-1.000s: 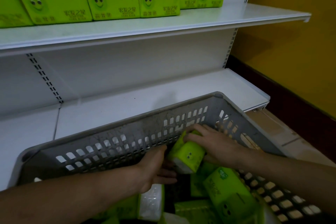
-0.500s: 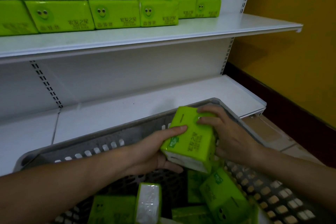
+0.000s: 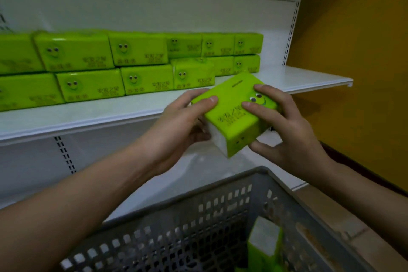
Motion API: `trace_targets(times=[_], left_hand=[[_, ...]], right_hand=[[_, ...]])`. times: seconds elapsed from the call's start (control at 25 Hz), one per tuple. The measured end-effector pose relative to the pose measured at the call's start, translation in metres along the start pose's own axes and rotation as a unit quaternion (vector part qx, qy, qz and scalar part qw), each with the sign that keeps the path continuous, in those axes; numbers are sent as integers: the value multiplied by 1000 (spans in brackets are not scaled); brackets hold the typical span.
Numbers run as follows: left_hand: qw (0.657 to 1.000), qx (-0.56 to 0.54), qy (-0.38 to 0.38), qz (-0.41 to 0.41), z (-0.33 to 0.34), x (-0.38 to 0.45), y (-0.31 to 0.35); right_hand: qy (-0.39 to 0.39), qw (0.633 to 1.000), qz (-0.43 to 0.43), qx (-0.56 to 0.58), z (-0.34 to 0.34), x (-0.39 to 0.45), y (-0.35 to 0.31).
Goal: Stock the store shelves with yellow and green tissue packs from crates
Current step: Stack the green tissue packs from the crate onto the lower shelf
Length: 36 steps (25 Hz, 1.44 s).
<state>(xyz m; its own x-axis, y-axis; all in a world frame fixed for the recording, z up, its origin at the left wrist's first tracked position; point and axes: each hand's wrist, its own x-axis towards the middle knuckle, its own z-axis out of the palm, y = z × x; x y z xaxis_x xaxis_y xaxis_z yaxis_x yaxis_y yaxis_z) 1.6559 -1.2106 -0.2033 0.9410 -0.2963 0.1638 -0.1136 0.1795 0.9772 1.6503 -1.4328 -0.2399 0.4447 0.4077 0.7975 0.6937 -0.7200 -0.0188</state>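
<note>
Stocking partly done: upper shelf (image 3: 309,79) carries two tiers of green packs (image 3: 145,64), its right end bare; left hand (image 3: 183,121) and right hand (image 3: 284,130) grasp one tissue pack (image 3: 234,115) just before that shelf's edge, more waiting in the crate (image 3: 220,216) below.

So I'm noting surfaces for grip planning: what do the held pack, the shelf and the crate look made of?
Pack: glossy green plastic film, with highlights, white tissue showing at its end. Shelf: smooth white, probably painted metal, with a thin folded edge. Crate: matte grey moulded plastic with perforated walls.
</note>
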Motion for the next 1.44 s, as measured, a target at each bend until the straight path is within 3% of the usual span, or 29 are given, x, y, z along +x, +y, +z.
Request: trace_targets(times=[0.12,0.2,0.24,0.32,0.4,0.44,0.6,0.8,0.92,0.96,1.04,1.12,1.16,1.24,1.32,1.36,1.44], left_hand=[[988,88,73,104,-6,31,26],[943,253,118,181,-15,55,49],[897,356,141,224,-22,69,62],[763,552,169,290,-35,90,88],[644,692,166,280,-49,107,106],[619,731,152,244,-55,114,112],[643,752,105,102,-71,134,109],[602,782,119,108,-80,147,100],[605,775,133,127,-77,150,95],[606,764,147,164,-73,148,94],[613,711,175,296,-58,137,87],[664,610,152,405,-33,116,65],[699,559,125,427,-18,102,47],[794,458,89,390,10,72,0],[894,352,79,267,32,40,-45],[925,324,73,184,39,26,-67],[948,317,37,13,44,5,-108]], right_hand=[[53,997,47,8,18,42,5],[82,993,88,0,31,75,13],[92,990,110,-10,36,92,17],[103,984,146,-30,47,121,26],[98,978,176,-49,57,144,34],[93,976,188,-54,62,154,37],[52,977,203,-41,85,178,49],[-54,984,171,1,101,190,57],[-65,979,170,90,96,188,57],[-34,978,174,110,93,185,54],[102,970,184,122,84,176,46],[203,939,227,160,73,157,40],[197,925,260,195,66,145,37],[100,920,307,221,57,112,28],[-31,916,334,220,49,75,21],[-102,904,348,226,45,60,17],[-270,869,355,214,40,33,14]])
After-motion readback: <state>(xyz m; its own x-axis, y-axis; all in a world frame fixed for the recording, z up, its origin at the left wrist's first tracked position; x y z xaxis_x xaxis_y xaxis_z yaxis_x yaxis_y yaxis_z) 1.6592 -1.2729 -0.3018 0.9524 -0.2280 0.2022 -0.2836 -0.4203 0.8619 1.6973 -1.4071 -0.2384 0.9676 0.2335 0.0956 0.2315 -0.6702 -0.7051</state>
